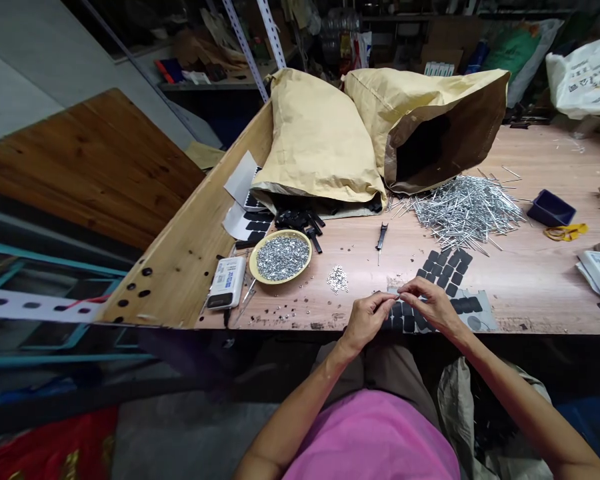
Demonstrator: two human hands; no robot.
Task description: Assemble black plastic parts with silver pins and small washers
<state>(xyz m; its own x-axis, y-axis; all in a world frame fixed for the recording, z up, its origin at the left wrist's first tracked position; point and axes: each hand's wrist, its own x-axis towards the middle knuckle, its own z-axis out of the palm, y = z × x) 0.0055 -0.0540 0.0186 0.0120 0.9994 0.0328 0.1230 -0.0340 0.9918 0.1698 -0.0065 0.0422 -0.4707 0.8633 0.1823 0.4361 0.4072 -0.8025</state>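
Observation:
My left hand (367, 319) and my right hand (430, 301) meet at the near edge of the wooden workbench (530, 280), fingertips pinched together on a small part that I cannot make out. Under them lies a sheet with black adhesive pads (447, 273). A small heap of tiny metal washers (337, 279) sits just left of my hands. A yellow dish of the same metal pieces (281, 257) is further left. A pile of thin metal pins (463, 208) spreads behind the pads.
Two large brown paper sacks (325, 143) lie at the back, one open. A black tool (381, 235), a white device (227, 281), a blue tray (551, 208), yellow bands (565, 232) and black parts (295, 219) lie about.

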